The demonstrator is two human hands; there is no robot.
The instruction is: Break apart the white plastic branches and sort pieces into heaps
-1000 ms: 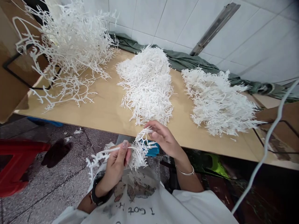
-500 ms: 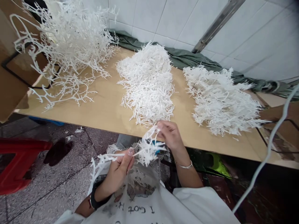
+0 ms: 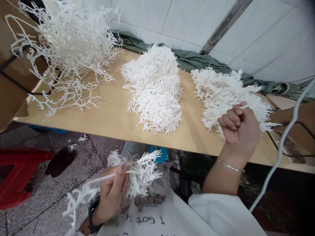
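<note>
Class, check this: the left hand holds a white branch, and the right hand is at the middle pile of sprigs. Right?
Not quite: the head view shows the right hand at the right-hand pile of sprigs, not the middle pile. The left hand does hold a white branch.

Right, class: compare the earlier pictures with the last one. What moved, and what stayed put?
The right hand let go of the sprig bunch and moved up and rightward to the right pile, closing on its sprigs. The left hand keeps holding the sprig bunch, slightly lower. The middle pile, branch heap and table are unchanged.
</note>
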